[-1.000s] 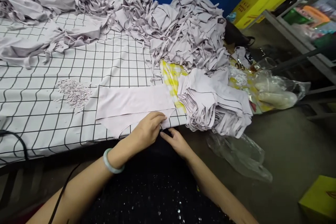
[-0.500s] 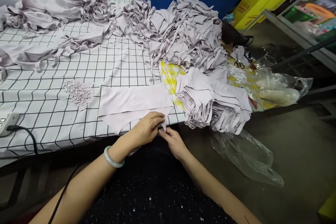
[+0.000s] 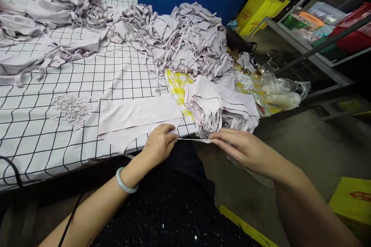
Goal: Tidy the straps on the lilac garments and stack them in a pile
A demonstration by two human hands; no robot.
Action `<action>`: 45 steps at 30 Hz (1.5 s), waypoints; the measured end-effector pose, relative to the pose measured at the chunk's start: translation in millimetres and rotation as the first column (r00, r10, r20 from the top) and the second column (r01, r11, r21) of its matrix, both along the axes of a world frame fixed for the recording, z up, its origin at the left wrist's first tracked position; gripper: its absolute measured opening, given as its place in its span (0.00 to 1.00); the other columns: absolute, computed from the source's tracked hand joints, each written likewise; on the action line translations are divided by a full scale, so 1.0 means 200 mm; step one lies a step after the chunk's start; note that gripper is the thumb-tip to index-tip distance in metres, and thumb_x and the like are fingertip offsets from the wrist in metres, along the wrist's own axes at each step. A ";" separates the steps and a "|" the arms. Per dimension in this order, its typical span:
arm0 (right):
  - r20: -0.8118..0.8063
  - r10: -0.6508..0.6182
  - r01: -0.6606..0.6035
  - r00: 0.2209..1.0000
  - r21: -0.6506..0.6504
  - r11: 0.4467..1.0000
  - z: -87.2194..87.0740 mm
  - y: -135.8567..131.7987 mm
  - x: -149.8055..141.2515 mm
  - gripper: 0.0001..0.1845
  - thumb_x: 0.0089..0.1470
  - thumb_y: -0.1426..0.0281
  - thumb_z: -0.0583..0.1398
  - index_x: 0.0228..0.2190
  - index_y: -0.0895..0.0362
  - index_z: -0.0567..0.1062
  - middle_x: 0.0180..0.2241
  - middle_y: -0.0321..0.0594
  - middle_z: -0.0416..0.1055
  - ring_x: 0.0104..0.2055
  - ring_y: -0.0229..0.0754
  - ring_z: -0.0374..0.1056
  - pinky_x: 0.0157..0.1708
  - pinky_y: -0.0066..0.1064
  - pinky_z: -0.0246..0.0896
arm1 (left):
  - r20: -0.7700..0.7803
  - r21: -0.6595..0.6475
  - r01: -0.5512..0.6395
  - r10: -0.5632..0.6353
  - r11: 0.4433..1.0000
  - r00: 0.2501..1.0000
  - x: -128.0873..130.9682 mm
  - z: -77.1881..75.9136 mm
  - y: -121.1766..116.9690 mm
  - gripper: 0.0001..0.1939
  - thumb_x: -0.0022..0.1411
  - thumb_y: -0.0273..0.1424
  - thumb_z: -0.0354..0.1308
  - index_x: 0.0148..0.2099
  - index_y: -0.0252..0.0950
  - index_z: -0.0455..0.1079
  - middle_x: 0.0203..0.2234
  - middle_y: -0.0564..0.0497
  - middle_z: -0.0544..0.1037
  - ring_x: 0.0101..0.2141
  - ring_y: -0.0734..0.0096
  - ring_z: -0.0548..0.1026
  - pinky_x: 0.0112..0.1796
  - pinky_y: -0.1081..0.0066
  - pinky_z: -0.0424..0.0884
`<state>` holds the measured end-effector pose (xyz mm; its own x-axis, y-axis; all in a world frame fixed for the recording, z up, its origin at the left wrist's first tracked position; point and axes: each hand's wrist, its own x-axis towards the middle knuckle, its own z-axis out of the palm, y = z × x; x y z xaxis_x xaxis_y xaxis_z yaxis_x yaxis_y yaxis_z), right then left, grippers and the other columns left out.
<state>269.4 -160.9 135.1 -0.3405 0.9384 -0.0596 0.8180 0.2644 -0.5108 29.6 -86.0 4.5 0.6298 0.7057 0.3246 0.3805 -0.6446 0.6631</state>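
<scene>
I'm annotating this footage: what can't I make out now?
Head view: left end of the thin pale fabric strip, hidden by the bare left hand.
Head view: right side of lower-right yellow box, cut off by edge.
Head view: markings on upper yellow box, too small.

Left forearm [image 3: 101, 202] and right forearm [image 3: 307, 193] slant inward from the lower corners of the view. Left hand [image 3: 160, 142] — back uppermost, fingers bent, tips pinched; right hand [image 3: 242, 147] — apart from the left, fingers nearly straight, pointing leftward, thumb beneath, tips together.
</scene>
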 end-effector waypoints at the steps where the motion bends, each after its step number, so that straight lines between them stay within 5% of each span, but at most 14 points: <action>1: -0.017 0.011 -0.012 1.000 -0.038 0.999 0.02 0.05 0.00 0.14 0.67 0.65 0.53 0.42 0.54 0.78 0.39 0.43 0.78 0.41 0.44 0.74 0.41 0.36 0.68 | 0.034 -0.042 0.009 -0.008 0.999 0.999 0.02 0.03 0.01 0.09 0.63 0.27 0.61 0.46 0.36 0.78 0.48 0.39 0.77 0.48 0.52 0.75 0.48 0.50 0.73; 5: -0.168 0.004 -0.030 0.986 -0.153 0.988 0.05 0.24 -0.03 0.16 0.65 0.61 0.55 0.41 0.56 0.79 0.39 0.43 0.78 0.41 0.44 0.73 0.43 0.35 0.67 | 0.234 -0.354 0.175 -0.094 0.919 0.968 0.08 0.18 0.05 0.09 0.63 0.31 0.60 0.44 0.36 0.77 0.40 0.45 0.80 0.42 0.62 0.77 0.46 0.61 0.71; 10: -0.353 -0.162 0.066 0.922 -0.271 0.960 0.05 0.39 0.01 0.16 0.57 0.57 0.63 0.39 0.57 0.80 0.37 0.42 0.78 0.37 0.43 0.72 0.39 0.34 0.67 | 0.334 -0.745 0.280 -0.025 0.606 0.942 0.10 0.24 0.07 0.11 0.63 0.37 0.59 0.35 0.34 0.73 0.27 0.52 0.76 0.29 0.72 0.70 0.35 0.70 0.65; 15: -0.561 -0.343 0.199 0.754 -0.302 0.932 -0.02 0.46 0.08 0.15 0.48 0.58 0.70 0.33 0.57 0.81 0.34 0.40 0.77 0.36 0.41 0.71 0.40 0.35 0.67 | 0.510 -0.769 0.409 0.085 0.492 0.856 0.07 0.22 0.07 0.11 0.60 0.37 0.63 0.35 0.33 0.74 0.37 0.48 0.78 0.38 0.69 0.73 0.44 0.68 0.66; 19: -0.640 -0.379 0.219 0.668 -0.317 0.923 -0.08 0.47 0.05 0.13 0.46 0.61 0.71 0.32 0.56 0.81 0.36 0.41 0.78 0.38 0.40 0.71 0.42 0.35 0.68 | 0.493 -0.803 0.424 0.070 0.418 0.867 0.06 0.22 0.06 0.10 0.59 0.35 0.64 0.33 0.32 0.73 0.33 0.49 0.77 0.35 0.71 0.71 0.40 0.69 0.66; 23: -0.607 -0.409 0.182 0.681 -0.401 0.898 -0.06 0.47 0.00 0.14 0.47 0.62 0.70 0.35 0.57 0.80 0.35 0.40 0.78 0.31 0.37 0.70 0.34 0.33 0.68 | 0.488 -0.838 0.431 0.108 0.335 0.866 0.09 0.24 0.06 0.13 0.55 0.34 0.67 0.42 0.34 0.75 0.36 0.49 0.76 0.35 0.71 0.72 0.39 0.70 0.66; 26: -0.560 -0.327 0.064 0.761 -0.437 0.897 -0.04 0.48 -0.05 0.13 0.49 0.63 0.69 0.35 0.58 0.80 0.32 0.39 0.77 0.32 0.38 0.70 0.34 0.32 0.67 | 0.524 -0.832 0.439 0.222 0.338 0.822 0.14 0.27 0.07 0.18 0.55 0.36 0.68 0.46 0.35 0.73 0.34 0.50 0.76 0.34 0.72 0.72 0.38 0.70 0.67; 29: -0.557 -0.267 0.022 0.786 -0.407 0.913 -0.06 0.48 -0.07 0.13 0.50 0.62 0.68 0.35 0.58 0.81 0.34 0.40 0.77 0.36 0.41 0.71 0.38 0.34 0.67 | 0.504 -0.848 0.391 0.314 0.359 0.804 0.18 0.28 0.07 0.15 0.57 0.42 0.66 0.35 0.33 0.74 0.24 0.54 0.72 0.26 0.77 0.67 0.31 0.73 0.64; 34: -0.673 -0.393 0.264 0.627 -0.292 0.919 -0.15 0.46 -0.05 0.15 0.46 0.61 0.71 0.34 0.55 0.79 0.36 0.38 0.76 0.40 0.42 0.71 0.44 0.37 0.67 | 0.485 -0.866 0.360 0.412 0.346 0.771 0.16 0.25 0.05 0.13 0.56 0.40 0.66 0.33 0.33 0.75 0.30 0.49 0.76 0.31 0.73 0.71 0.37 0.70 0.68; 38: -0.679 -0.454 0.269 0.577 -0.366 0.891 -0.17 0.42 -0.07 0.15 0.44 0.61 0.72 0.32 0.56 0.79 0.32 0.37 0.76 0.36 0.41 0.72 0.43 0.38 0.69 | 0.482 -0.850 0.281 0.443 0.446 0.756 0.18 0.25 0.07 0.14 0.55 0.33 0.66 0.44 0.36 0.74 0.43 0.48 0.77 0.42 0.70 0.73 0.44 0.71 0.68; 41: -0.647 -0.434 0.192 0.627 -0.412 0.891 -0.13 0.40 -0.10 0.14 0.47 0.61 0.71 0.34 0.57 0.79 0.33 0.39 0.77 0.36 0.41 0.73 0.42 0.38 0.69 | 0.467 -0.819 0.227 0.383 0.526 0.797 0.20 0.28 0.09 0.14 0.56 0.33 0.66 0.44 0.36 0.74 0.37 0.51 0.76 0.35 0.74 0.72 0.38 0.73 0.68; 43: -0.627 -0.403 0.173 0.667 -0.395 0.902 -0.10 0.40 -0.12 0.13 0.48 0.62 0.69 0.34 0.57 0.80 0.33 0.39 0.77 0.37 0.41 0.72 0.41 0.37 0.69 | 0.455 -0.829 0.248 0.346 0.502 0.820 0.21 0.29 0.10 0.10 0.57 0.36 0.66 0.36 0.34 0.74 0.28 0.53 0.74 0.28 0.77 0.69 0.31 0.74 0.66; 45: -0.625 -0.386 0.207 0.678 -0.342 0.917 -0.09 0.40 -0.12 0.12 0.49 0.62 0.69 0.34 0.56 0.79 0.34 0.40 0.76 0.38 0.42 0.71 0.41 0.36 0.68 | 0.450 -0.862 0.296 0.352 0.411 0.820 0.19 0.30 0.10 0.11 0.57 0.37 0.65 0.33 0.33 0.73 0.25 0.53 0.72 0.25 0.77 0.68 0.28 0.74 0.65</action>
